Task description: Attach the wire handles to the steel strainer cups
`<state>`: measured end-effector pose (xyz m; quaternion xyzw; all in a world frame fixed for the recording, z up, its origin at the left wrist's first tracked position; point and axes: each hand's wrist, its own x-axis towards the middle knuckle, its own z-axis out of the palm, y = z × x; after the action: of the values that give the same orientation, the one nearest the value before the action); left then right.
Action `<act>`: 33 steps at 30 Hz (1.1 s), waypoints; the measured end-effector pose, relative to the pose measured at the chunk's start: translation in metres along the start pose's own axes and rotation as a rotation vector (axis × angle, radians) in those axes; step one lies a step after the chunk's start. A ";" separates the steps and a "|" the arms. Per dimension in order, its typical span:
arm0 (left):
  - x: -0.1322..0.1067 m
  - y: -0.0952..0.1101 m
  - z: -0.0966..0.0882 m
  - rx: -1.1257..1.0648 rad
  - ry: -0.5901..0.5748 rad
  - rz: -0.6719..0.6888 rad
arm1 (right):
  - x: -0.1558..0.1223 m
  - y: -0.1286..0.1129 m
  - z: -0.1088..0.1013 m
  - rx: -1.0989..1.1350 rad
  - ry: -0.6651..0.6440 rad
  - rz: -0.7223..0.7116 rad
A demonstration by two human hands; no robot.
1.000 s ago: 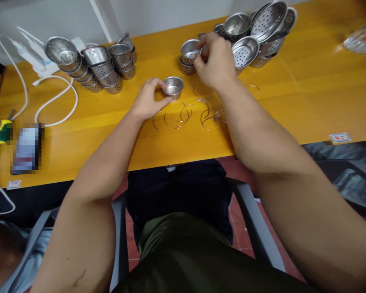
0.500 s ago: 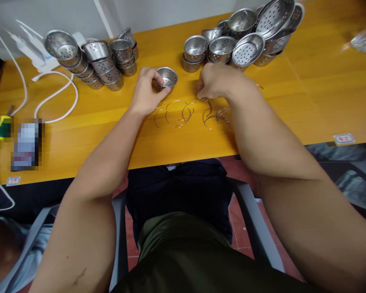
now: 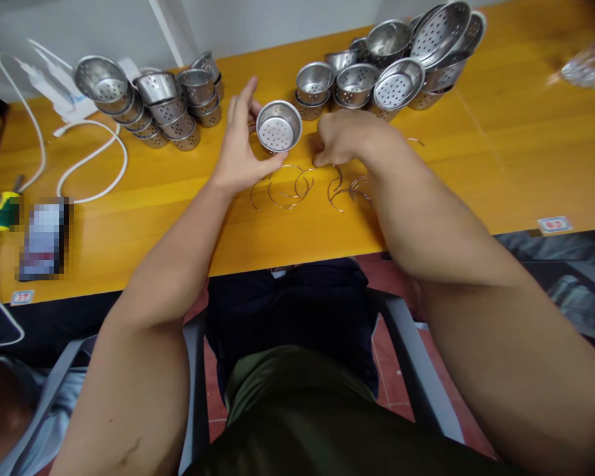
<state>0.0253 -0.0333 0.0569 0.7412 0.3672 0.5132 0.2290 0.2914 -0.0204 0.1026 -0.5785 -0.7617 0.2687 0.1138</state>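
A small perforated steel cup (image 3: 279, 125) is tipped so that its dotted bottom faces me. My left hand (image 3: 238, 142) grips it from the left, thumb at the lower side and fingers around the far side. Just right of the cup, my right hand (image 3: 340, 139) is closed, fingertips pinched low over the table; whatever they hold is hidden. Thin curved metal wires (image 3: 290, 206) lie in a loose group below the cup, and more bent wires (image 3: 344, 192) lie under my right wrist.
Stacked perforated cups (image 3: 171, 112) stand at the back left, and more cups with larger strainers (image 3: 399, 86) at the back right. A white cable (image 3: 123, 158), phone (image 3: 43, 238) and yellow-green handled tool (image 3: 4, 210) lie left. Clear plastic (image 3: 592, 63) lies far right.
The cup has moved slightly right and tilted toward me in my left hand, whose fingers have spread wider. My right hand has shifted a little left.
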 end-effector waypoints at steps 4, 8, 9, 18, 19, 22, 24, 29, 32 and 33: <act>-0.001 -0.006 -0.004 0.045 -0.027 0.097 | -0.015 -0.009 -0.010 -0.292 -0.006 0.058; -0.001 -0.011 -0.005 0.066 0.029 0.200 | -0.024 -0.016 -0.020 -0.325 0.031 -0.062; 0.000 -0.010 -0.004 0.060 0.032 0.195 | -0.025 -0.017 -0.021 -0.299 0.042 -0.085; -0.001 0.006 -0.002 -0.014 0.010 -0.051 | -0.022 -0.020 -0.007 0.389 0.076 -0.103; -0.001 0.004 -0.001 -0.018 0.013 -0.032 | -0.021 -0.020 -0.005 0.414 0.087 -0.098; 0.001 -0.009 0.000 -0.049 0.050 0.071 | -0.013 -0.020 0.000 0.504 0.138 -0.082; 0.003 -0.017 0.000 -0.033 0.071 0.123 | -0.009 -0.020 0.002 0.545 0.176 -0.103; 0.007 -0.014 -0.008 0.073 0.028 0.143 | -0.010 -0.024 0.004 0.583 0.206 -0.127; 0.005 -0.001 -0.012 0.086 -0.008 0.084 | -0.015 -0.027 0.004 0.542 0.223 -0.163; 0.004 0.003 -0.012 0.079 -0.020 0.059 | -0.017 -0.027 0.004 0.496 0.245 -0.178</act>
<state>0.0160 -0.0327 0.0658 0.7652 0.3630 0.4975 0.1878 0.2724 -0.0422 0.1167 -0.4923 -0.7011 0.3637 0.3659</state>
